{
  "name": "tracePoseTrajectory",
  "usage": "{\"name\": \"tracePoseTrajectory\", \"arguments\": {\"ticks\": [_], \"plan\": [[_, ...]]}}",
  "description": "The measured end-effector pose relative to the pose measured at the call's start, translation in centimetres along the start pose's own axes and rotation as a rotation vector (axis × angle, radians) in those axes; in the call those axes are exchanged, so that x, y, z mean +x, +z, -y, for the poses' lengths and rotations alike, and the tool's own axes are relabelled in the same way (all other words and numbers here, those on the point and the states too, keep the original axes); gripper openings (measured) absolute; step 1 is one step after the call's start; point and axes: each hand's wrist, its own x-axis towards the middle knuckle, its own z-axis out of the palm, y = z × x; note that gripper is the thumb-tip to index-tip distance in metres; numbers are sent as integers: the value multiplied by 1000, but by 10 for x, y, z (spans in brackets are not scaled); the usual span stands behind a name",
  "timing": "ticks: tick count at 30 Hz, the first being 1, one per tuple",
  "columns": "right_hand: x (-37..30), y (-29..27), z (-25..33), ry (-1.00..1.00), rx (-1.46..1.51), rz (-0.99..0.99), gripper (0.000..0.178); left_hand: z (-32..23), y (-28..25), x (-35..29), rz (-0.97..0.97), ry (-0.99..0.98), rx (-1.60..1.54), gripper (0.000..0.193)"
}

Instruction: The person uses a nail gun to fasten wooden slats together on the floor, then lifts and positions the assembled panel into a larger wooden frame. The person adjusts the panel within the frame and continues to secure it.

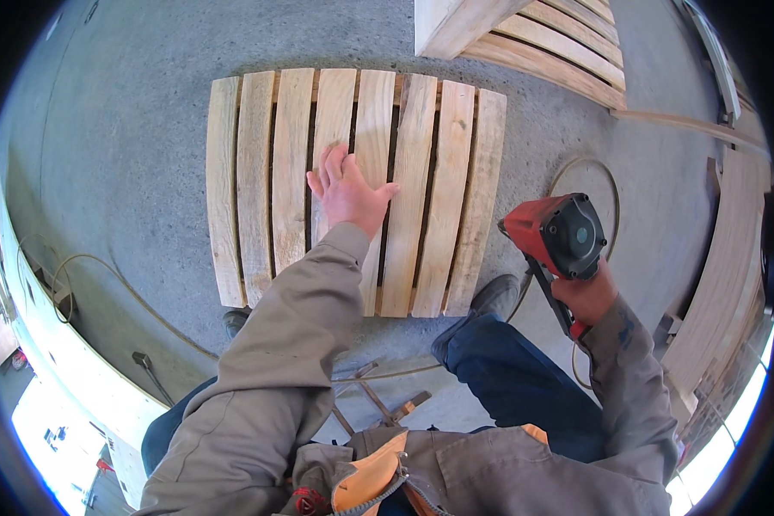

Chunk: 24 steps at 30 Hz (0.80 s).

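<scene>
Hands: well apart, the left hand [353, 196] spread over the middle of the pallet [413, 193], the right hand [589, 297] wrapped around the nail gun [555, 236].
Pallet: flat on the concrete floor [129, 163], near corners beside the shoes [494, 299].
Nail gun: red and black, held just right of the pallet.
Far right: I see another slatted piece [568, 43].
Right: a looped hose [617, 202], then planks [718, 275].

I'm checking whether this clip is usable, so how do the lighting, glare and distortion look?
Head view: the slats are clearly lit; glare burns out patches at lower left and lower right; fisheye distortion bends the boards near the dark rim; the left hand and nailer look reasonably sharp.
</scene>
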Motion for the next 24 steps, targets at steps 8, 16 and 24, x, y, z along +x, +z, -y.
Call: {"name": "tracePoseTrajectory", "arguments": {"ticks": [8,16,24], "plan": [[1,1,0,8,-4,16,36,-5,-2,4,-4,-42,-17,74],[2,3,-1,21,-28,0,33,-9,-10,5,65,-62,-18,81],[18,4,18,24,51,20,36,-5,-7,5,90,-58,-5,84]]}}
